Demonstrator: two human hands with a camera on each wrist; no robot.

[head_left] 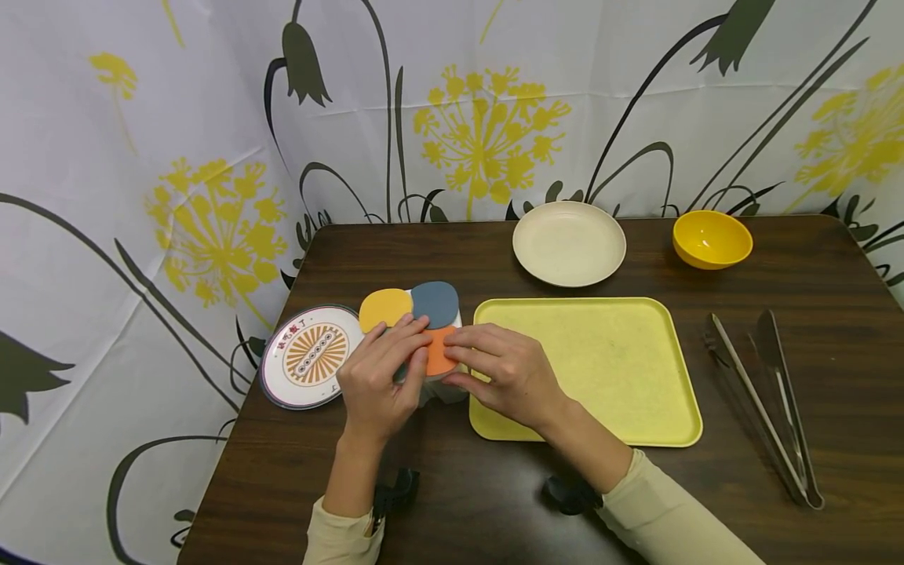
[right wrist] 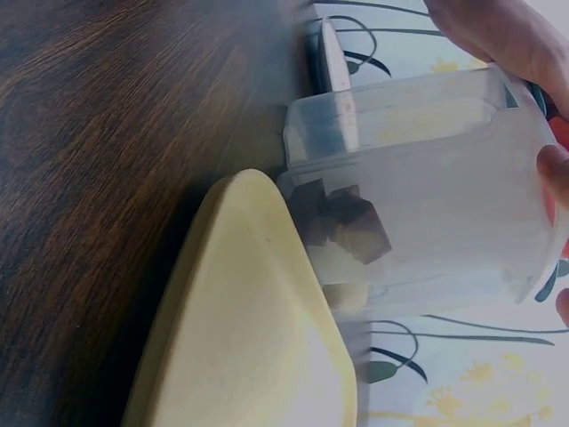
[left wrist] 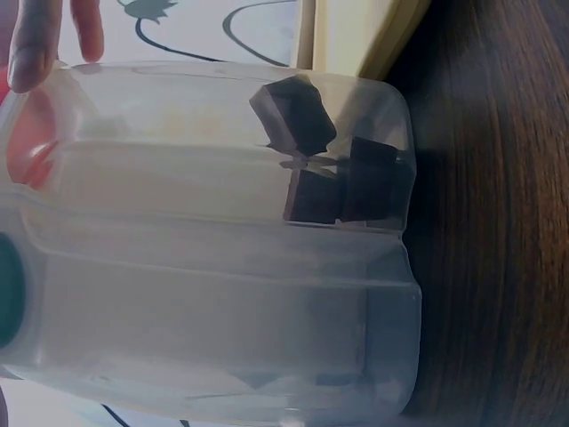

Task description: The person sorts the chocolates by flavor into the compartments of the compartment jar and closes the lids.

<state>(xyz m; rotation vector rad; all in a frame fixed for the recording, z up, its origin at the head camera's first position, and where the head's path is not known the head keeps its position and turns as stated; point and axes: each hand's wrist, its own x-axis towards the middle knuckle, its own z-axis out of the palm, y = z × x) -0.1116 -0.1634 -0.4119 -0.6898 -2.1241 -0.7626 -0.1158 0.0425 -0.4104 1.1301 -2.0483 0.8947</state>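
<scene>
A translucent storage box [left wrist: 196, 302] with several compartments stands upright on the table. Its rounded lids are yellow [head_left: 384, 308], blue [head_left: 435, 304], orange [head_left: 441, 353] and teal [left wrist: 9, 289], the last mostly covered by a hand in the head view. Dark blocky pieces [right wrist: 342, 218] lie at the bottom of one compartment. My left hand [head_left: 384, 377] rests over the near left of the box, with extended fingers at the orange lid's left edge. From the other side my right hand [head_left: 512, 373] pinches the orange lid's right edge, thumb lower than the fingers.
A yellow tray [head_left: 600, 369] lies right beside the box. To the left is a white patterned plate [head_left: 286, 384]. A cream plate [head_left: 569, 243] and a yellow bowl [head_left: 712, 240] stand at the back. Metal tongs [head_left: 766, 416] lie at the right.
</scene>
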